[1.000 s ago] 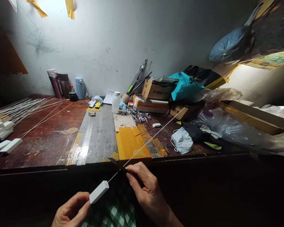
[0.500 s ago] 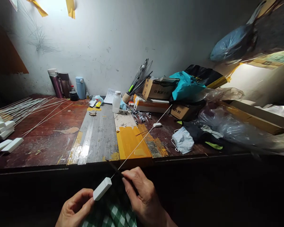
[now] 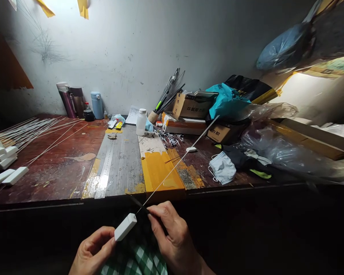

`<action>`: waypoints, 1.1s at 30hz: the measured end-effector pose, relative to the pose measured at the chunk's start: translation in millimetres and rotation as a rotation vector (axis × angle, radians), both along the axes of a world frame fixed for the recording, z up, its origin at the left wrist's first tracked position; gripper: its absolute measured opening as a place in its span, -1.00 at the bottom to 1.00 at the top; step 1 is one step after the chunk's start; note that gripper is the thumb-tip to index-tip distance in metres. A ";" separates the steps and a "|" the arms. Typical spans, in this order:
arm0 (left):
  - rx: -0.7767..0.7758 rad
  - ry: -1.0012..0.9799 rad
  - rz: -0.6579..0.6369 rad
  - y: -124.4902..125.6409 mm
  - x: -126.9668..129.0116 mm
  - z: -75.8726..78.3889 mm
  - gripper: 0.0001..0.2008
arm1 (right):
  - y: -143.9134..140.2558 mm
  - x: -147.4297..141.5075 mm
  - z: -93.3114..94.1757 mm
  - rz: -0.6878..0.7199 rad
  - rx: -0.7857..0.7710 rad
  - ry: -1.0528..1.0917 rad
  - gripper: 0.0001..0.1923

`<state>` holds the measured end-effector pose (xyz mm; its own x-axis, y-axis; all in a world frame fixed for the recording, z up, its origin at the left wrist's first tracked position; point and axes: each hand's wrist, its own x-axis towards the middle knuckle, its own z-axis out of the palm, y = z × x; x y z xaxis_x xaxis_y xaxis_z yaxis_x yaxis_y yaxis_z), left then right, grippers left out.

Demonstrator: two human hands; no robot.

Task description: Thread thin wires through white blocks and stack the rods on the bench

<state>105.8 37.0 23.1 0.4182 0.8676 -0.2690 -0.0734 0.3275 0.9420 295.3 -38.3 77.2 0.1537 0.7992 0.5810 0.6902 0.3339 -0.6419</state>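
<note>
My left hand (image 3: 93, 252) pinches a small white block (image 3: 125, 227) at the bottom of the view, below the bench's front edge. A long thin white rod (image 3: 177, 163) runs out of the block's upper end, slanting up and to the right over the bench. My right hand (image 3: 172, 236) pinches the rod just beyond the block, together with a short dark blade-like piece (image 3: 137, 201) that pokes out to the left of my fingers. Green checked cloth (image 3: 134, 263) shows between my hands.
On the wooden bench (image 3: 54, 172) lie a metal ruler (image 3: 104, 170), yellow tape patches (image 3: 157, 173) and a face mask (image 3: 222, 167). More white blocks (image 3: 5, 175) and a bundle of rods (image 3: 25, 130) lie at left. Flasks (image 3: 74, 101), a bottle (image 3: 141, 122), boxes (image 3: 190, 107) and bags (image 3: 286, 152) crowd the back and right.
The block has slid a little up and right toward my right hand, shortening the gap between them. The rod's far tip has swung upward over the boxes.
</note>
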 end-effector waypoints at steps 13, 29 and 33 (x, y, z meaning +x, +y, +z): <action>-0.071 -0.025 -0.010 0.8 -1.3 -7.0 -0.67 | 2.5 -8.4 -3.1 0.058 -0.030 -0.025 -0.80; 0.057 -0.041 -0.090 7.6 -5.3 3.4 -0.68 | 2.8 -8.7 -18.7 0.090 0.054 -0.074 -0.67; 0.058 -0.069 -0.103 6.9 -4.5 14.9 -0.59 | 4.0 -9.8 -30.5 0.078 0.119 -0.060 -0.54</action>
<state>101.2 43.9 38.0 0.5215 0.8325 -0.1871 -0.1075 0.2817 0.9535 285.6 -34.3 46.7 0.0561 0.7325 0.6784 0.6949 0.4593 -0.5533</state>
